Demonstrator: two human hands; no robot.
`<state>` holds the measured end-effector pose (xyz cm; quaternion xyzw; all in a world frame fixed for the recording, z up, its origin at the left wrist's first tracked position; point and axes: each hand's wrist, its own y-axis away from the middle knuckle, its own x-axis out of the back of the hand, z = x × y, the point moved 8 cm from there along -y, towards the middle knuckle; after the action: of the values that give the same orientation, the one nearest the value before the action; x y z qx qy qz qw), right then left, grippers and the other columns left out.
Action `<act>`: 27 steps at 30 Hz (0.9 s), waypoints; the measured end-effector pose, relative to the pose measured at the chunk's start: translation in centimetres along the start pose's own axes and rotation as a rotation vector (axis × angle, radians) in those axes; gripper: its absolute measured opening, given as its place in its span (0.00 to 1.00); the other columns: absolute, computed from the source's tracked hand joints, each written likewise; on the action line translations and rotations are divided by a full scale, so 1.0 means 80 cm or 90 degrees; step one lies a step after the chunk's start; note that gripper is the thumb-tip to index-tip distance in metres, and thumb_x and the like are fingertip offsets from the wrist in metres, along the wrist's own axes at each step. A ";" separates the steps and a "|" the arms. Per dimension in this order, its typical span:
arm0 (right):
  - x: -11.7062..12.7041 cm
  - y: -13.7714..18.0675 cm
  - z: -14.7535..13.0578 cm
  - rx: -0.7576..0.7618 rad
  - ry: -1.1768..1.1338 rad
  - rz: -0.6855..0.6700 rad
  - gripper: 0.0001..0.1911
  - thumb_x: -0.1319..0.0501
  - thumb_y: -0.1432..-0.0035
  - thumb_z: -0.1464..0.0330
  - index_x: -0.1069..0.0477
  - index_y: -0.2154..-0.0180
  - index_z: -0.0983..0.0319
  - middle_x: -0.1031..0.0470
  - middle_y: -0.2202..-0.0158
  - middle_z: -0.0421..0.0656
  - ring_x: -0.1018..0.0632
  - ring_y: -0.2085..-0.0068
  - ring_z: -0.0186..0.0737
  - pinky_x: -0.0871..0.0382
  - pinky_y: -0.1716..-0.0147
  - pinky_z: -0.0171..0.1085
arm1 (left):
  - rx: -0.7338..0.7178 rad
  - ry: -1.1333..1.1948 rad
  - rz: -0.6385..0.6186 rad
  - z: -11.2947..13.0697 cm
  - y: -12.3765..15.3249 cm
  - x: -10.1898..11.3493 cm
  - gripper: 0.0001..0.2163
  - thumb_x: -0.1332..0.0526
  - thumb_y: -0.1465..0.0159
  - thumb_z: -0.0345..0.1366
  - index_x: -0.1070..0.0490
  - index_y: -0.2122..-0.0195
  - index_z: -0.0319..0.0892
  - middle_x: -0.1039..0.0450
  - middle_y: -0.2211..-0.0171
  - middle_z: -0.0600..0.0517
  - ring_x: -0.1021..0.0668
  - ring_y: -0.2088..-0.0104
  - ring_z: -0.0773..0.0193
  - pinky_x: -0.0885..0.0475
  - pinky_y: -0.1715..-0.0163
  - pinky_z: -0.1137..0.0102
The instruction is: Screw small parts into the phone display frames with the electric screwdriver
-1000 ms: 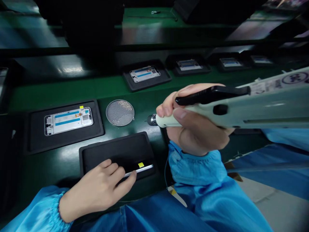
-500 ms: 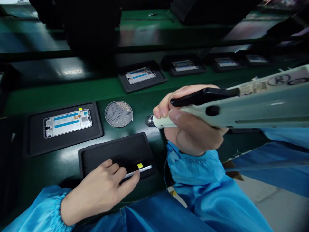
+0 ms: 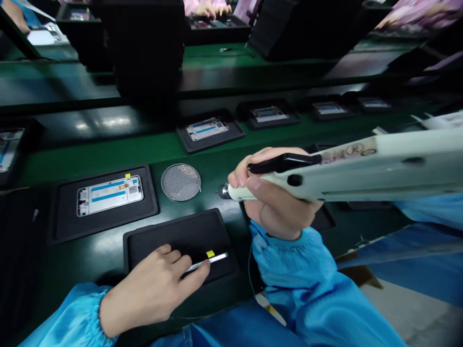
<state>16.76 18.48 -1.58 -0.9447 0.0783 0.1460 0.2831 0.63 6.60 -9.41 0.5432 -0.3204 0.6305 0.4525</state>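
My right hand (image 3: 277, 193) is wrapped round a pale green electric screwdriver (image 3: 347, 166) with a black lever, its fingers near the nose. The driver's tip points left, above the bench and apart from any phone part. My left hand (image 3: 155, 279) grips a phone (image 3: 217, 258) between thumb and fingers. That phone is tilted up so mostly its thin silver edge shows, with a yellow tab on it; its faces are largely hidden. Beneath it lies a black tray (image 3: 173, 231). A round perforated metal dish (image 3: 181, 182), with small bits at its far side, sits beyond this tray.
To the left, another black tray (image 3: 58, 212) carries an open phone frame (image 3: 110, 194) with blue strips. Further trays with phone frames (image 3: 207, 129) line the green bench behind. Dark stacks (image 3: 144, 48) rise at the back, where a co-worker's hands (image 3: 213, 8) show.
The view has tilted upward, so the bench sits lower and co-workers' hands and pink sleeves appear at the back. Both hands keep their holds, with little movement against the trays.
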 end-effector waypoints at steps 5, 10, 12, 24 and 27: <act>0.010 0.003 0.010 -0.031 0.026 0.025 0.11 0.34 0.55 0.73 0.26 0.66 0.58 0.28 0.73 0.36 0.26 0.75 0.35 0.32 0.76 0.39 | 0.052 0.072 -0.031 -0.029 -0.002 -0.007 0.27 0.47 0.38 0.26 0.44 0.37 0.41 0.29 0.61 0.47 0.26 0.64 0.57 0.30 0.61 0.62; 0.019 0.002 0.018 -0.068 0.012 0.036 0.10 0.35 0.52 0.71 0.28 0.65 0.59 0.27 0.74 0.36 0.25 0.74 0.35 0.30 0.75 0.39 | 0.204 0.002 -0.014 -0.098 -0.009 -0.026 0.16 0.48 0.38 0.24 0.32 0.49 0.36 0.28 0.58 0.41 0.26 0.59 0.52 0.30 0.59 0.58; 0.022 -0.001 0.016 -0.067 0.000 0.037 0.09 0.35 0.52 0.71 0.29 0.65 0.60 0.27 0.76 0.36 0.25 0.75 0.36 0.30 0.76 0.39 | 0.230 -0.032 -0.021 -0.117 -0.014 -0.034 0.11 0.48 0.38 0.25 0.30 0.56 0.36 0.28 0.62 0.42 0.25 0.62 0.52 0.29 0.61 0.58; 0.055 -0.017 -0.019 -0.051 -0.062 0.131 0.11 0.29 0.60 0.68 0.26 0.70 0.60 0.26 0.77 0.39 0.25 0.76 0.37 0.30 0.75 0.38 | 0.409 -0.003 0.000 -0.139 0.050 -0.020 0.06 0.42 0.32 0.33 0.31 0.57 0.38 0.27 0.60 0.49 0.23 0.62 0.62 0.25 0.61 0.65; 0.060 -0.021 -0.018 -0.076 -0.064 0.145 0.12 0.28 0.61 0.68 0.26 0.71 0.59 0.26 0.77 0.39 0.25 0.75 0.37 0.29 0.74 0.38 | 0.550 -0.010 0.084 -0.204 0.081 0.027 0.11 0.42 0.31 0.39 0.31 0.51 0.39 0.27 0.55 0.48 0.23 0.57 0.61 0.25 0.56 0.61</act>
<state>22.02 18.72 -1.11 -0.9364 0.1621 0.2287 0.2111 -11.78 19.24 -10.06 0.6658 -0.0648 0.7301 0.1398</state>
